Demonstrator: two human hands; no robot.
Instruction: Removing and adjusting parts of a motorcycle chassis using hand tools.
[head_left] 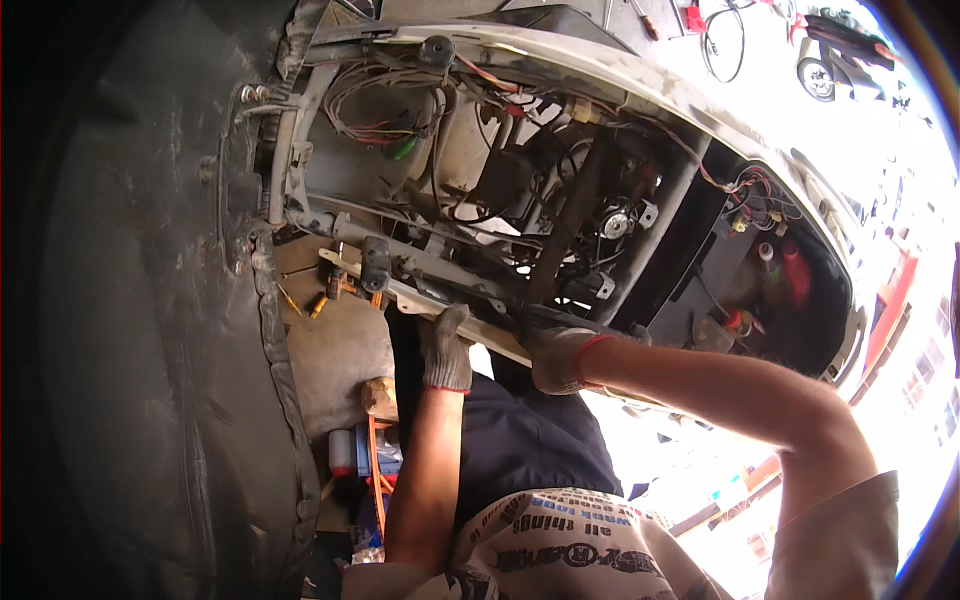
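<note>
Person in printed pale shirt [565, 545], dark trousers [530, 430], close against open vehicle frame [640, 262]. Left hand [447, 350], grey glove, red cuff, thumb up over pale side panel [490, 337] on frame's near side; fingers hidden, can't tell how far closed from here. Right hand [560, 360], gloved too, farther right along same panel, fingertips out of sight; can't tell its grip either. Beyond, round silver part [615, 223] deep in frame; coiled wires [340, 112] beside green piece [404, 148]. Red bottle [796, 272] in dark compartment [800, 335] to right. Farthest, tool [650, 28] on ground [760, 110].
</note>
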